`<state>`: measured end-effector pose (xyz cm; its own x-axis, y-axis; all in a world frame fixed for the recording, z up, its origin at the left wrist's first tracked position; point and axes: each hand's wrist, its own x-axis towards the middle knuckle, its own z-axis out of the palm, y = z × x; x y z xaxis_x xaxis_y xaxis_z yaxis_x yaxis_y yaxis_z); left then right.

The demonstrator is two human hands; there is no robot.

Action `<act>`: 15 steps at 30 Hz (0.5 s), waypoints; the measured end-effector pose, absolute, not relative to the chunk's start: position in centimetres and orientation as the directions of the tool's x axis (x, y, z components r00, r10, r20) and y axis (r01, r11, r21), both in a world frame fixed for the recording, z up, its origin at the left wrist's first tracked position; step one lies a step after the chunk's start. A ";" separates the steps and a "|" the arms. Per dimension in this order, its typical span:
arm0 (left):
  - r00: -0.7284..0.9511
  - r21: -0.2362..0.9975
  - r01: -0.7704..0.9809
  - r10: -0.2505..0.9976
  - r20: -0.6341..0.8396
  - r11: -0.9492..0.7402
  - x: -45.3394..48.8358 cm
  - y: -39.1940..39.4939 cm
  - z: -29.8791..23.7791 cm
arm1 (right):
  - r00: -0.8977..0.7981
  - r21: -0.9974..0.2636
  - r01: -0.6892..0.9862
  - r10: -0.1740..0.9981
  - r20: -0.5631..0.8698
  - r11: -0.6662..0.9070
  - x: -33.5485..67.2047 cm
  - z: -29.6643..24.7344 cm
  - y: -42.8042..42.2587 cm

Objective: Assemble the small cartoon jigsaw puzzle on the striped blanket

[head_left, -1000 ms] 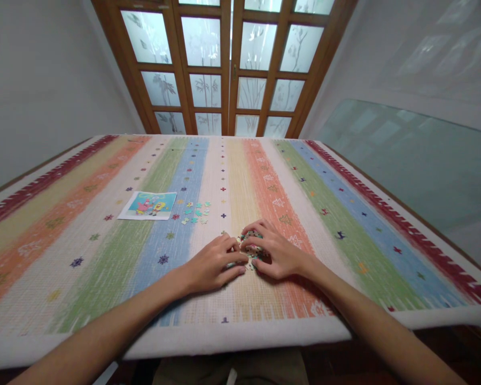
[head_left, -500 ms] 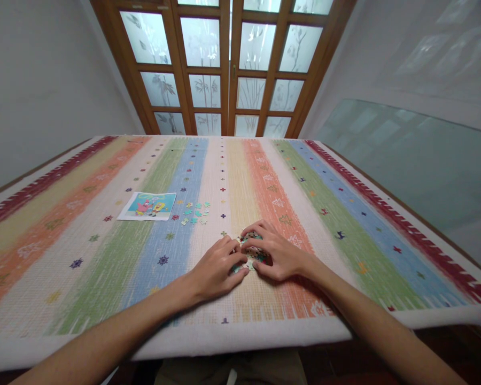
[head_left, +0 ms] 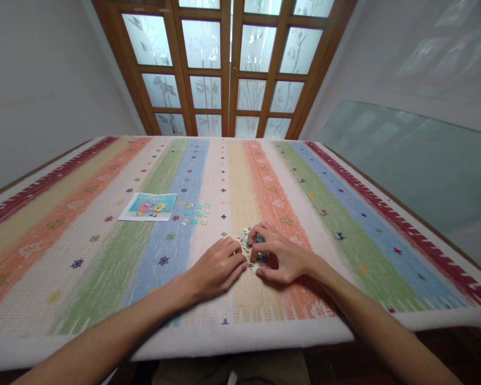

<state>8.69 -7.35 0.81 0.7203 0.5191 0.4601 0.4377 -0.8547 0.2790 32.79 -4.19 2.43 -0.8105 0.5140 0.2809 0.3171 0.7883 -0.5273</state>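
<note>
Jigsaw pieces (head_left: 246,236) lay heaped on the near half of the counter (head_left: 385,230).
The right hand (head_left: 280,255) arched parted fingers over them; the left hand (head_left: 219,268) curled its fingers at their left, any grip impossible to tell.

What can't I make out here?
In the head view:
Part of the puzzle pile: hidden behind the right hand.
Whether the left hand holds a piece: its fingers hide that.
Prints on the loose pieces beside the picture card: too small.
Doors: cut off by the top edge.
</note>
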 end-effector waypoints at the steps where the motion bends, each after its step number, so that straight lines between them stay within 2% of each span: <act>1: 0.716 0.287 0.440 0.525 0.460 -0.851 8.6 -7.3 0.9 | -0.818 -0.525 0.313 0.506 0.274 0.791 32.8 2.4 -4.2; 7: 0.613 0.369 0.504 0.624 0.484 -0.781 7.2 -5.5 1.7 | -0.833 -0.528 0.305 0.491 0.256 0.792 32.7 2.1 -4.2; 11: 0.427 0.375 0.683 0.759 0.491 -0.627 4.0 -2.5 2.8 | -0.840 -0.554 0.285 0.482 0.248 0.782 32.5 2.1 -4.3; 13: 0.391 0.385 0.750 0.830 0.398 -0.538 1.8 -1.0 3.7 | -0.839 -0.561 0.279 0.482 0.251 0.779 32.4 2.2 -4.4; 15: 0.452 0.401 0.764 0.863 0.228 -0.506 -0.5 0.2 4.5 | -0.836 -0.563 0.282 0.487 0.252 0.777 32.4 2.3 -4.4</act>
<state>-0.55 0.17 4.54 0.4516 0.8625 0.2284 0.7637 -0.5060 0.4009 32.37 -4.43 2.33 -0.8365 0.4866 0.2520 0.2821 0.7766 -0.5633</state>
